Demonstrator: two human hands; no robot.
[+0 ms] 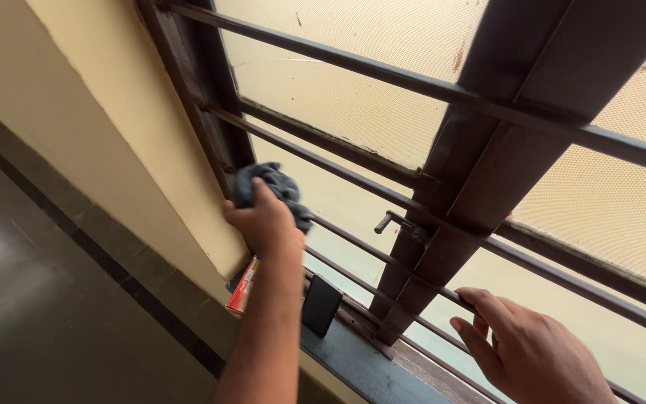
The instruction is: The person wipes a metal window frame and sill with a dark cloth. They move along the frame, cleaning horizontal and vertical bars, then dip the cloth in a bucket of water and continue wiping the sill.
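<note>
My left hand (265,221) is closed around a crumpled dark grey cloth (274,185) and presses it against the lower left corner of a dark brown window frame (188,82), where the horizontal bars (315,161) meet it. My right hand (528,348) rests low at the right, fingers curled over a thin horizontal bar next to the thick brown middle post (480,157). Frosted cream glass (353,90) sits behind the bars.
A black phone-like slab (320,304) leans on the dark sill (360,366) beside a small red and white box (244,286). A small metal latch (394,221) sticks out near the post. Cream wall (106,127) and dark tiled floor (31,314) lie at left.
</note>
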